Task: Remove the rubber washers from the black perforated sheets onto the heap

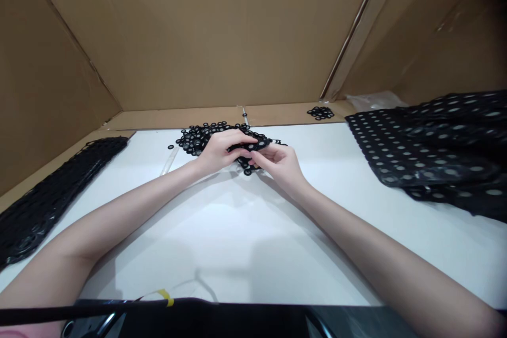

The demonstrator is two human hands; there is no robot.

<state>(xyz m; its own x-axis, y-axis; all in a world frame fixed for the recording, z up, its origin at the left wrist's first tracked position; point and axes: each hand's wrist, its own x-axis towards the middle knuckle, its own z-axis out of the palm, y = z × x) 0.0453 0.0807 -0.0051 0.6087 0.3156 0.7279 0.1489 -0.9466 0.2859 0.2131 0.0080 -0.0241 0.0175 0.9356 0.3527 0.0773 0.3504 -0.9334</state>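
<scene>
Above the front of a pile of small black rings [194,139], both of my hands meet near the middle of the white table. My left hand [224,149] is closed, its thumb and fingers pinching a black piece with round holes [261,144]. From the other side my right hand [281,163] pinches at the same piece, thumb and fingertips together by the left fingertips. Fingers cover part of the piece, so its full shape is hidden. A few loose rings [247,172] lie just below the hands.
A stack of black perforated strips [59,195] lies at the left. Black perforated sheets [420,148] are heaped at the right. A small ring cluster [320,112] sits at the back, before the cardboard wall [206,31]. A dark cable [119,306] crosses the front edge.
</scene>
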